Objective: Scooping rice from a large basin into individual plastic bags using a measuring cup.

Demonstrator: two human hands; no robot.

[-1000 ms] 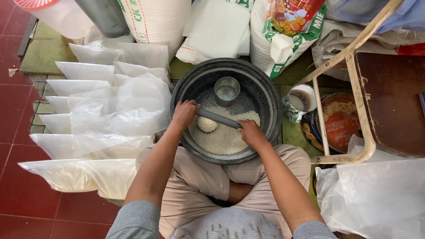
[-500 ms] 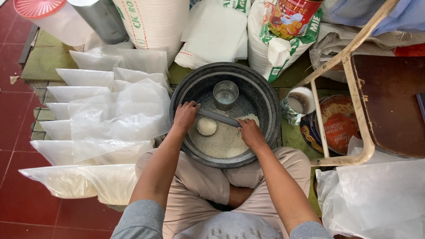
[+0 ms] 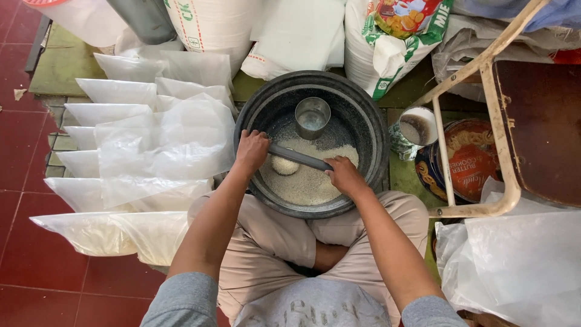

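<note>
Overhead, a person sits cross-legged on the floor (image 3: 36,254) with a dark basin (image 3: 375,130) right in front of the knees, so both arms reach in easily. Basin holds rice (image 3: 305,181), heaped toward its near side. Left hand (image 3: 251,151) is clenched over a small rice-filled cup (image 3: 284,165) at the basin's left inner wall; grip on the cup itself is partly hidden, so I cannot tell whether it clasps the cup or one end of the rod. Right hand (image 3: 345,175) is closed around the other end of a grey rod (image 3: 299,157), which lies across the cup's rim, likely to level the heap. So the cup sits just beside the left hand and between both hands, inside the basin. A steel cup (image 3: 312,118) stands upright at the basin's far side, apart from the hands. Left of the basin, flat plastic bags (image 3: 151,145) lie overlapped in rows, some near ones already holding rice. Behind the basin stand big sacks (image 3: 212,27). Right of it: a small tin (image 3: 417,127), a round blue tin (image 3: 466,160), and a chair frame (image 3: 502,175).
</note>
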